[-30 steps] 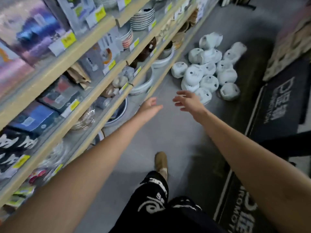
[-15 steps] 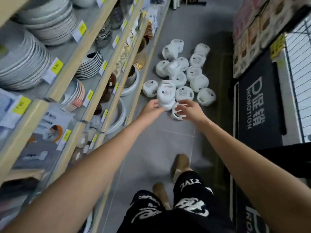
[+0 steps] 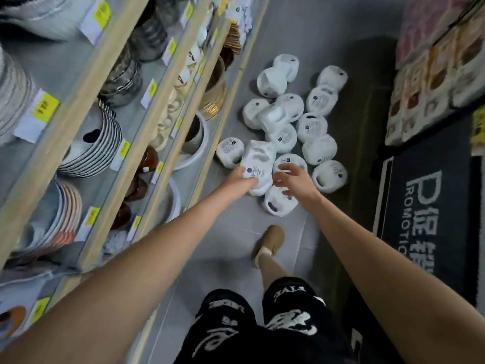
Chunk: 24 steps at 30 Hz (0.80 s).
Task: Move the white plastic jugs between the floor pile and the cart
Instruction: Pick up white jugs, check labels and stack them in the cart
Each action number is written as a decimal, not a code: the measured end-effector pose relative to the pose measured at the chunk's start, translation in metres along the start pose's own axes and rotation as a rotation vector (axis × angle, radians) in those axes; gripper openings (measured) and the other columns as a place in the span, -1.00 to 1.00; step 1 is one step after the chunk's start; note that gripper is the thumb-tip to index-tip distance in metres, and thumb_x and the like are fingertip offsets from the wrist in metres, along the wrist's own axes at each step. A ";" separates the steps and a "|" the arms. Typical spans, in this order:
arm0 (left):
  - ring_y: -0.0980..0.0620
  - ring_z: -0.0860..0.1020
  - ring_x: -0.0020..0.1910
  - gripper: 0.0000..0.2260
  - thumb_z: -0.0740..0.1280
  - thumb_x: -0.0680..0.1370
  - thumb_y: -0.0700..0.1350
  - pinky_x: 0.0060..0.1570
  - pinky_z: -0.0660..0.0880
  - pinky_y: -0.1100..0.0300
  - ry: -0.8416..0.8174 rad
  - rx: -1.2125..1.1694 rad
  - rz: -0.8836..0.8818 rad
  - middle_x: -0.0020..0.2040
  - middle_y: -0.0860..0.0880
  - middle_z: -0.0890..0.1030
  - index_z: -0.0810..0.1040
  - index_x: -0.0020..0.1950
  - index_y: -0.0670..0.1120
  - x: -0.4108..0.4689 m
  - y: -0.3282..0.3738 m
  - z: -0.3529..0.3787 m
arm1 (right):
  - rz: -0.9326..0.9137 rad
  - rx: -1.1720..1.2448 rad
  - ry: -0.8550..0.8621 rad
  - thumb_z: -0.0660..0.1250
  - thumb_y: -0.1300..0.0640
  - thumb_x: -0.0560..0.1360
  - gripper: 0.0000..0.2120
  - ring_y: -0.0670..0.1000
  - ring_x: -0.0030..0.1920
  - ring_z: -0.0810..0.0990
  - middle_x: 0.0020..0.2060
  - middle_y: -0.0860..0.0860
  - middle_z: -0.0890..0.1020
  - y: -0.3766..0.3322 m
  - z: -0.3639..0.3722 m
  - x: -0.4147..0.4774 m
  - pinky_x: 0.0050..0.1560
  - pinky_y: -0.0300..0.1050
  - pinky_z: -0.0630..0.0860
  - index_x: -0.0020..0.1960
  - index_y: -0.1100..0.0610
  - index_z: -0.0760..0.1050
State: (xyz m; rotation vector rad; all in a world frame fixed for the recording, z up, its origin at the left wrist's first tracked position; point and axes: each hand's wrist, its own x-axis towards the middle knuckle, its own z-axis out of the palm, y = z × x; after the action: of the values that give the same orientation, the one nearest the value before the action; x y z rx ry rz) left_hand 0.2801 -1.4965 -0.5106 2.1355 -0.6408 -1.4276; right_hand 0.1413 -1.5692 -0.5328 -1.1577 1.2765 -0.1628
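The left hand [image 3: 240, 181] grips the near end of a labelled jug [image 3: 258, 160] that lies on top at the pile's [image 3: 312, 127] near edge, fingers wrapped under it. The right hand [image 3: 295, 179] is just beside it, fingers curled and spread over the nearest jug [image 3: 278, 206] of the pile. Whether it has hold of that one I cannot tell. The other jugs lie jumbled on the floor, with the shelf [image 3: 78, 109] to the pile's left and a dark mat [image 3: 425, 206] to its right. No cart is in view.

The step looks like a pick-up from the pile, bound for the cart. Next, the right hand probably needs to close on a handle. Both jugs must then lift straight up so the ones leaning on them do not roll.

A second ago both hands were open in the air, well short of the pile. Half a second ago they had just reached its near edge. Now the left has closed on its jug.
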 end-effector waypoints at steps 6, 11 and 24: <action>0.02 0.44 0.17 -0.55 0.30 0.58 -0.12 -0.06 0.27 0.33 0.086 -0.202 -0.122 0.28 -0.03 0.45 0.30 0.44 -0.16 0.091 0.030 0.004 | 0.034 -0.131 -0.049 0.33 0.18 0.53 -0.64 -0.01 -0.05 0.55 0.04 0.05 0.56 -0.032 -0.017 0.108 -0.14 -0.19 0.45 0.32 0.15 0.42; -0.01 0.37 0.35 -0.49 0.30 0.57 -0.20 -0.05 0.26 0.42 0.155 -0.458 -0.227 0.38 -0.10 0.38 0.22 0.48 -0.20 0.175 0.010 0.015 | 0.097 -0.220 -0.125 0.34 0.19 0.51 -0.60 0.04 0.10 0.54 0.08 0.05 0.58 -0.020 -0.008 0.201 0.20 0.07 0.49 0.33 0.11 0.40; -0.04 0.32 0.41 -0.31 0.39 0.54 -0.08 0.07 0.32 0.33 0.281 -0.695 -0.550 0.47 -0.12 0.32 0.08 0.55 -0.14 0.430 -0.143 0.102 | 0.071 -0.531 -0.293 0.42 0.18 0.49 -0.37 0.00 0.34 0.36 0.36 0.05 0.36 0.114 0.058 0.482 0.24 -0.17 0.32 0.48 0.10 0.24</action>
State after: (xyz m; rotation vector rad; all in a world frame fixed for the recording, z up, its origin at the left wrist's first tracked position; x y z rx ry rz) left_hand 0.3482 -1.6689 -0.9368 1.9219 0.5275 -1.2929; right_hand 0.3062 -1.8026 -0.9414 -1.5168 1.1239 0.4103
